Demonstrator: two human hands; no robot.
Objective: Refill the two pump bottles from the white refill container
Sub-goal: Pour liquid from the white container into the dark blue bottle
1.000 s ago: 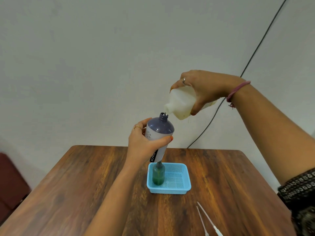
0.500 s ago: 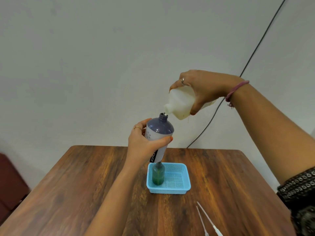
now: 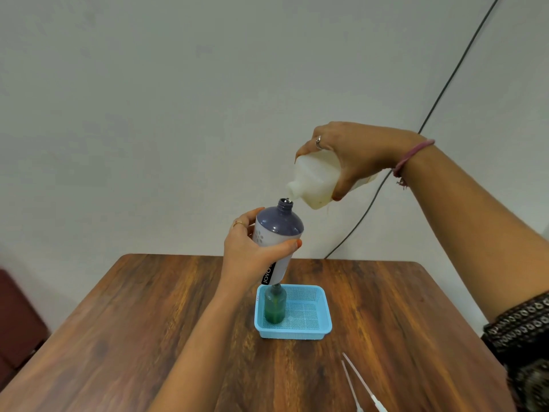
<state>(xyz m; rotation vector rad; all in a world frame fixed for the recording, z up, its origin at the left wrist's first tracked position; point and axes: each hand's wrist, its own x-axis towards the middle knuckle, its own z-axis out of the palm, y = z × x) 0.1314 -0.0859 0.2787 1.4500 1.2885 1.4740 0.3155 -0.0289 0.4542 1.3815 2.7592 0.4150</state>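
Head view: a person pours from the white refill container (image 3: 316,181), gripped in the right hand (image 3: 361,153) and tipped with its spout pointing down toward 8 o'clock, into a purple pump bottle (image 3: 277,233) held aloft in the left hand (image 3: 249,251). The left hand's fingers and thumb wrap round the bottle's body below its shoulder; the right hand clasps the container from above, fingers curled over its side. The bottle's long axis leans slightly, open neck (image 3: 285,203) up toward 1 o'clock, and the container's spout (image 3: 292,191) sits just above and just to the right of that neck, close but not clearly touching. A thin trickle appears to bridge the gap, though it is too fine to be sure. The pour turns on this alignment: the spout lies at 1 o'clock from the left hand, and the right hand governs the tilt. Directly below, at 6 o'clock, a green bottle (image 3: 275,307) stands upright in a blue mesh basket (image 3: 309,331) on the wooden counter (image 3: 148,322). Two white pump tubes (image 3: 361,382) lie near the counter's front edge at 5 o'clock.
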